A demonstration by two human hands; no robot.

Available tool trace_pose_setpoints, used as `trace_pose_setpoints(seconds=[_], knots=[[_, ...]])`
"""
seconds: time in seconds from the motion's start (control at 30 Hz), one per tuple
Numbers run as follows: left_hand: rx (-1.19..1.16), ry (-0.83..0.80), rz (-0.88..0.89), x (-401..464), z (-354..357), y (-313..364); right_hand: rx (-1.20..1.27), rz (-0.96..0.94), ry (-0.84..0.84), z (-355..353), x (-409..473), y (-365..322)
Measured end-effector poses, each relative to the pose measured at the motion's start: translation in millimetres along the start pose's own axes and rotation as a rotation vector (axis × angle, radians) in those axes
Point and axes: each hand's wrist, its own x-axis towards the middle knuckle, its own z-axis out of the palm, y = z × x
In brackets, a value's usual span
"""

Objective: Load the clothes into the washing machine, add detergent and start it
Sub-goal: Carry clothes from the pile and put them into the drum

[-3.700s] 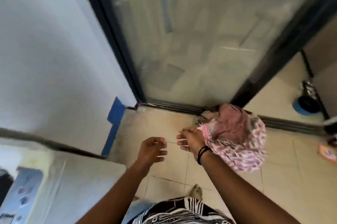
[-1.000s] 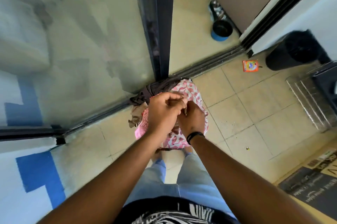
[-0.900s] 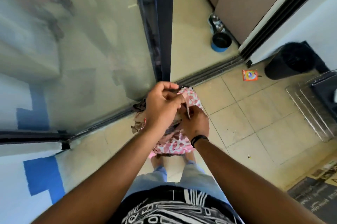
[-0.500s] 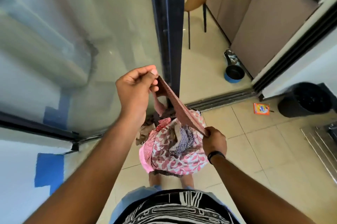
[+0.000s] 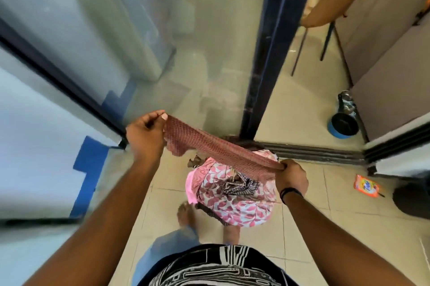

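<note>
Hands pulled wider apart, stretching red cloth (image 5: 216, 148) above clothes bundle (image 5: 232, 195); detergent sachet (image 5: 366, 185) lies nearby.

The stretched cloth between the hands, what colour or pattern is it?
Reddish-brown cloth with a fine check weave, in the head view.

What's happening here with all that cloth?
A person stands on a tiled floor by a glass door, holding a reddish cloth stretched between both hands. The left hand pinches one end up high; the right hand grips the other end lower down. A bundle of pink patterned clothes hangs under the cloth. A detergent sachet lies on the floor to the right. No washing machine is in view, so nothing is loaded yet.
</note>
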Motion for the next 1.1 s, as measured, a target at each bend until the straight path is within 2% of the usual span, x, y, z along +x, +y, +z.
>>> trace_pose_setpoints(seconds=[0.23,0.33,0.5,0.67,0.87,1.0,1.1], knots=[[-0.008,0.306,-0.183,-9,-114,-62,-0.044,-0.21,-0.078,46,-25,-62],[-0.037,0.395,-0.244,-19,-163,-81,-0.077,-0.307,-0.176,73,-57,-97],[-0.074,0.484,-0.3,-48,-245,-106,-0.046,-0.555,-0.322,115,-143,-172],[-0.115,0.685,-0.305,-67,-355,-115,0.052,-0.736,-0.438,153,-256,-272],[-0.279,0.913,-0.104,-74,-506,-85,0.345,-1.063,-0.613,156,-436,-405],[-0.403,1.02,0.155,-83,-610,-36,0.668,-1.325,-0.735,129,-558,-484],[-0.406,1.075,0.356,-100,-684,1,0.907,-1.472,-0.793,107,-636,-526]])
